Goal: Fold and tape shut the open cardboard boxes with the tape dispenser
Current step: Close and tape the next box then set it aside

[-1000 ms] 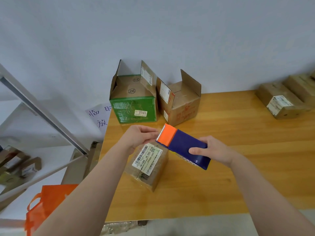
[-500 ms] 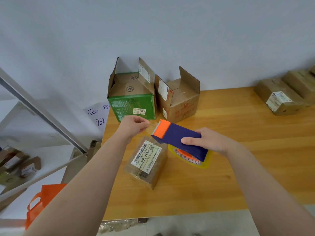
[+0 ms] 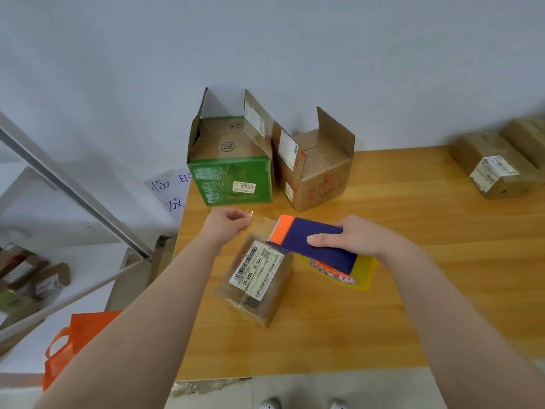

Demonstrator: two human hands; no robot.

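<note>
While left hand pinches the clear tape end between thumb and fingertips, right hand has its fingers curled round the single tape dispenser, with the yellow roll low by the table.

Five boxes on the table:
- One small labelled box, sealed, just under the dispenser's orange head.
- Two open at the back, green box and brown box. Outer flaps up, inner flaps folded over, contents hidden.
- Two sealed far right, near sealed box and far sealed box.

Versus 1 s ago: left hand was at the orange head. It's now apart from it, with tape stretched between.
</note>
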